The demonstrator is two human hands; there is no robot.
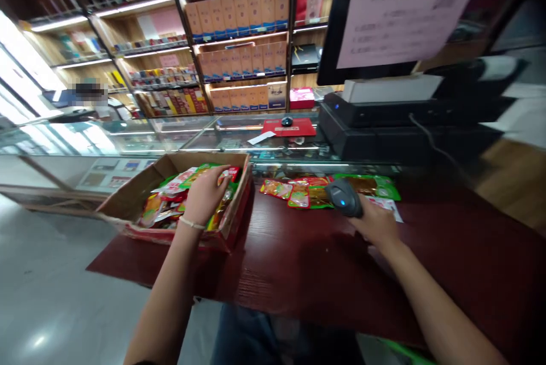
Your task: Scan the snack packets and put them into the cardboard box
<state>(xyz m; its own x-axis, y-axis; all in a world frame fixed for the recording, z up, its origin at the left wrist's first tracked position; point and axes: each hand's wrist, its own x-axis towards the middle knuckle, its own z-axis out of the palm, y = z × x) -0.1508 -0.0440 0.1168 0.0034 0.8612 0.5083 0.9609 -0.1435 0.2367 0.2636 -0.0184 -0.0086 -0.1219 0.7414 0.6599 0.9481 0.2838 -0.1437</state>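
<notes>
My left hand (207,189) reaches over an open cardboard box (234,234), with a thin bracelet at the wrist. Its visible thumb and forefinger are apart, and nothing shows gripped between them. Below and around it, the box holds a heap of red, green and clear snack packets (151,208). A dark handheld barcode scanner (343,199), showing a small blue light, is in my right hand (377,223), whose fingers wrap round its handle. Several more snack packets (298,194) lie in a row on the dark red table, partly behind the scanner.
The dark red table (281,262) meets a glass display counter (183,132). Black checkout equipment (362,126) stands at the back right, with a pink paper sheet (396,18) on its screen. A mouse (287,121) rests on a red mat. Another person stands far left, before stocked shelves.
</notes>
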